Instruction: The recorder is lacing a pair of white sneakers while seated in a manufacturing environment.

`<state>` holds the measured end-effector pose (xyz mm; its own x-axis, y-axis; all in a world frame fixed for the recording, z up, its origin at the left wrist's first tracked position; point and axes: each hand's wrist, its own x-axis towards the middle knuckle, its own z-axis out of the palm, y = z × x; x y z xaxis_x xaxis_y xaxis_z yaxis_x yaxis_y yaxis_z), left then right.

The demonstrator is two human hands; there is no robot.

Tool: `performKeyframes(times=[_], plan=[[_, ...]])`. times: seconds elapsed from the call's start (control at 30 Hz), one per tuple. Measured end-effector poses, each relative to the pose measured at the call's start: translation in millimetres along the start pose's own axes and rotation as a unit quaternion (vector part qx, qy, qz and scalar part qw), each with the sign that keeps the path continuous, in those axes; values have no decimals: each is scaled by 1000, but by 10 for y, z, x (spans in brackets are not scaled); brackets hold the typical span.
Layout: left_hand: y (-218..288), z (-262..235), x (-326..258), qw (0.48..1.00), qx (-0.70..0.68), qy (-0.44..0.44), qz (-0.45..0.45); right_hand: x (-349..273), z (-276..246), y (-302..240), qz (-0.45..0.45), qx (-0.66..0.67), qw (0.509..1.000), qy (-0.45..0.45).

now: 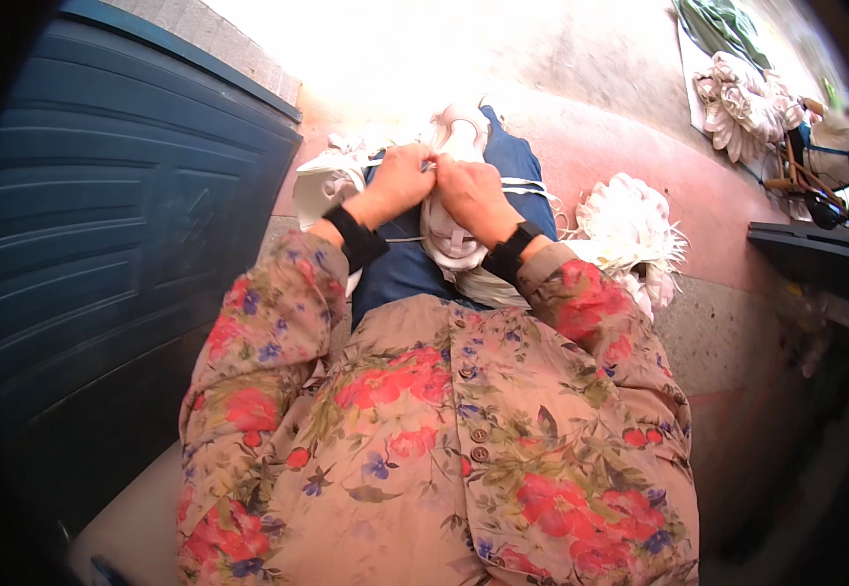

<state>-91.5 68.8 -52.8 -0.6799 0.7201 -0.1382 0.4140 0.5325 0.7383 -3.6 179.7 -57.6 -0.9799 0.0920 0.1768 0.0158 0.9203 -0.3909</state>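
A pale pink-and-white sneaker [452, 244] lies lengthwise across my lap, on blue trousers [514, 151]. Over its middle my left hand [403, 181] and my right hand [473, 195] meet, fingertips pinched close together. Both are closed on a white shoelace [524, 183], whose loose length trails over the right thigh; the eyelets and the part between the fingers are mostly hidden. More white shoes [322, 186] lie beside my left hand, past the leg. Dark bands circle both wrists.
To my right sits a heap of pale shoes [630, 220] with loose laces. Another shoe pile [747, 103] lies farther off at the far right, near a bag [833, 151] and a dark ledge [806, 244]. A blue panelled door [151, 195] stands close on the left.
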Motion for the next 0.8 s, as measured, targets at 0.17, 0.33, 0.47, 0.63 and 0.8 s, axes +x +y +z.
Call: performKeyframes(times=[0.17, 0.33, 0.47, 0.63, 0.8], plan=[[442, -24, -604, 947, 203, 97, 229, -571, -476, 134, 25, 290, 951, -109], [675, 60, -530, 958, 58, 2, 281, -850, -906, 147, 341, 602, 709, -133], [1408, 168, -698, 923, -60, -119, 360, -809, -859, 536, 373, 750, 544, -55], [1324, -41, -659, 958, -284, -40, 22, -616, -781, 176, 284, 794, 537, 3], [940, -47, -659, 956, -277, 63, -78, -451, -600, -28, 278, 742, 610, 15]])
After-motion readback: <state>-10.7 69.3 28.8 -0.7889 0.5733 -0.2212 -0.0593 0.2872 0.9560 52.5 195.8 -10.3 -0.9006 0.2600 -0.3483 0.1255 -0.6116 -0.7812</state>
